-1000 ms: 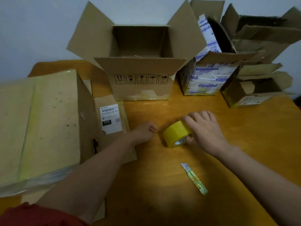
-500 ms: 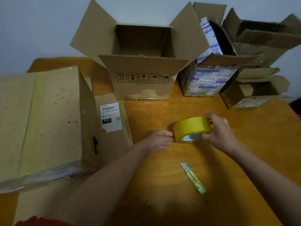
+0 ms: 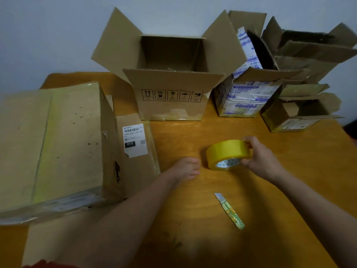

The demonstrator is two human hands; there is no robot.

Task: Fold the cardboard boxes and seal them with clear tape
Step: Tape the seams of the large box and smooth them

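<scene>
The right hand (image 3: pixel 260 161) gripped the roll of tape (image 3: pixel 228 153), thumb at the near edge by the core and fingers curled over the far rim, holding it tilted just above the table (image 3: pixel 289 180). The left hand (image 3: pixel 186 167) lay loosely curled beside the roll, apparently not touching it and holding nothing, its forearm stretched in from the lower left across a flattened sheet of cardboard.

Nearest of all, a small box cutter (image 3: pixel 229 210) lay on the bare wood with its blade out and pointing toward the hands. That looked the plainest hazard: a wrist sweeping back for it, or a box dragged over it, could meet the edge. The loose end of the tape could not be made out, so picking for it one-handed might let the roll slip or the strip stick to itself.

To the left sat a closed box (image 3: pixel 58 144) with yellowish tape already along its top. Farther back stood an open box (image 3: pixel 170 93) with all its flaps up, and right of it a printed box (image 3: pixel 243 101) and several torn ones (image 3: pixel 301 111), none sealed. Those crowded flaps could catch a sticky strip if taping were done too close by.
</scene>
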